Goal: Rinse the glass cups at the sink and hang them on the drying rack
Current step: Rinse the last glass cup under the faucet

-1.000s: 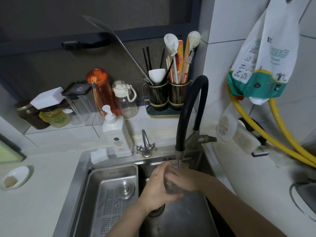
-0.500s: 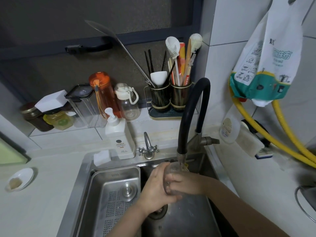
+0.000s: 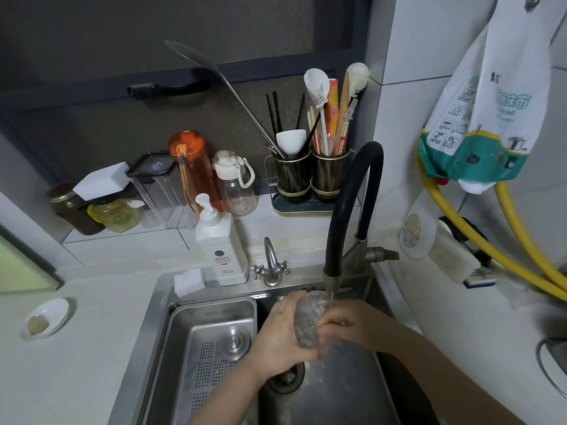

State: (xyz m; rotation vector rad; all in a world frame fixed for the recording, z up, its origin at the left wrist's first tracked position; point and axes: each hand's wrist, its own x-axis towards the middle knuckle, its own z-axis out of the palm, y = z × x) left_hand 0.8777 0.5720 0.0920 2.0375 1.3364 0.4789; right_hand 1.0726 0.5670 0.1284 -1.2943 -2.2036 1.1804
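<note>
1. Head view, task item: glass cup (image 3: 310,320) is held over the right sink basin (image 3: 343,394), tilted, mouth up and toward the black faucet spout (image 3: 333,282). Rim sits directly under the spout outlet; water runs onto the rim.
2. Left hand (image 3: 277,342): fingers curled round the cup's left side and base, gripping the cup. Forearm enters from the bottom edge.
3. Right hand (image 3: 346,325): fingers bent against the cup's right side, holding it opposite the left hand. Fingertips partly hidden by the glass; thumb position cannot be told.
4. Sink: drain opening (image 3: 287,377) is just below the left hand. A perforated steel tray (image 3: 208,357) occupies the left basin, w/ a round knob near its centre.
5. Sink deck: small two-handle tap (image 3: 270,268) stands left of the black faucet; white pump bottle (image 3: 221,250) stands just beside it, w/ a white sponge block (image 3: 187,279) on the bottle's left.
6. Ledge behind: orange bottle (image 3: 193,167), clear bottle w/ white cap (image 3: 234,182), jars, and a twin utensil holder (image 3: 311,176) w/ chopsticks, brushes, ladle.
7. Right wall: yellow hose (image 3: 478,237) and a hanging plastic bag (image 3: 487,118).
8. Left counter: small white dish (image 3: 46,317), well apart from the sink.
</note>
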